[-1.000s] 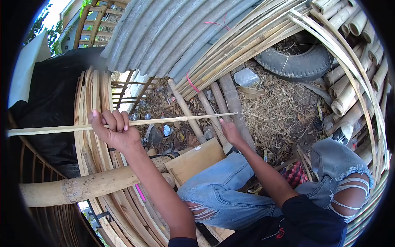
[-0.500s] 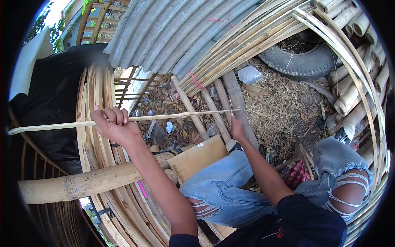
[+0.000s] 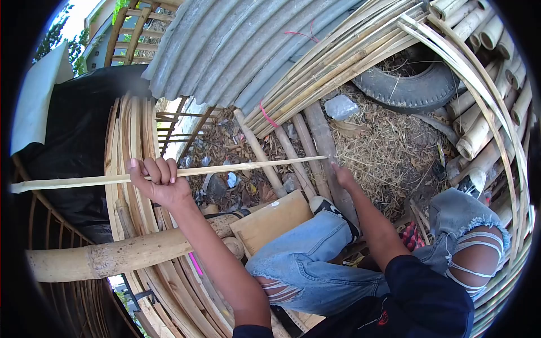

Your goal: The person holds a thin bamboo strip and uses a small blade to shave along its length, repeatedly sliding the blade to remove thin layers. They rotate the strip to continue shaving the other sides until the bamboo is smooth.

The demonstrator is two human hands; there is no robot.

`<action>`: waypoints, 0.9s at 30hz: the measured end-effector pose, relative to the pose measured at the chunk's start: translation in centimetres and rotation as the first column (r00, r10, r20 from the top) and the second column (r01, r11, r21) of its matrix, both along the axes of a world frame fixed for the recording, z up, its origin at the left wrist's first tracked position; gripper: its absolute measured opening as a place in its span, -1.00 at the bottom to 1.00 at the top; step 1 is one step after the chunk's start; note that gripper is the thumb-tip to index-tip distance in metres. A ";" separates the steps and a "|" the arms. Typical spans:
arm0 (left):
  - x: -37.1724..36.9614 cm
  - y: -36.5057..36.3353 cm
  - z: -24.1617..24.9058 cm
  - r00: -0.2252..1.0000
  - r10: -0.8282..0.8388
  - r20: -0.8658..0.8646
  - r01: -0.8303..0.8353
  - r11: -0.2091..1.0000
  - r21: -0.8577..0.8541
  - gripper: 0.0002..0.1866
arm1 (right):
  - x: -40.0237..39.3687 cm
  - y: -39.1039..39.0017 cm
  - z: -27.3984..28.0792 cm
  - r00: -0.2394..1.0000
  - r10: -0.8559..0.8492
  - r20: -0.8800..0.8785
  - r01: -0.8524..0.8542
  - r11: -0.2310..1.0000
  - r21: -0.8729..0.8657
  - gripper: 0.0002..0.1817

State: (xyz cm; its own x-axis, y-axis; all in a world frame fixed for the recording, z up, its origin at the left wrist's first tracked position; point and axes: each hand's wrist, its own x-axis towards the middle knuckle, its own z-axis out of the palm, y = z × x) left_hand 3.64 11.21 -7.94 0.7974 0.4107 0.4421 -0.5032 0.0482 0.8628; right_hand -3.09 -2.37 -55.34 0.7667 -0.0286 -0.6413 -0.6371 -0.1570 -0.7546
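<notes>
A long, thin bamboo strip (image 3: 236, 167) runs nearly level from the far left edge to the middle of the view. My left hand (image 3: 160, 179) is closed around it, above a stack of split bamboo. Close to the strip's right tip is my right hand (image 3: 342, 176), its fingers drawn together. Whatever those fingers hold is too small to make out. Below the strip, a thick bamboo pole (image 3: 141, 250) lies crosswise, with a flat wooden board (image 3: 273, 221) by its right end.
Corrugated sheets (image 3: 208, 50) cover the top middle. A tied bundle of strips (image 3: 338, 62), an old tyre (image 3: 411, 87) and stacked bamboo poles (image 3: 470, 141) stand at the upper right. Dry straw (image 3: 377, 146) lies on the ground. My jeans-covered legs (image 3: 315, 262) are bent below.
My right hand has moved right and slightly down, away from the strip's tip. The strip has turned so that more of its pale face shows. A shoe shows more beside the board.
</notes>
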 end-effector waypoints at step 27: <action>0.9 -0.3 -0.6 0.842 0.534 0.079 -0.540 0.836 0.099 -0.76 | -3.4 2.6 2.9 0.998 -0.033 0.061 0.013 0.954 0.300 -0.39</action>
State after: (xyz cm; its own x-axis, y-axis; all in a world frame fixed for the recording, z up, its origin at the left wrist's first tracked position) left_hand 4.50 10.91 -8.56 0.4437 0.7135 0.5423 -0.4613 -0.3370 0.8208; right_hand -6.54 0.27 -52.47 0.8084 0.1387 -0.5721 -0.5860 0.0968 -0.8045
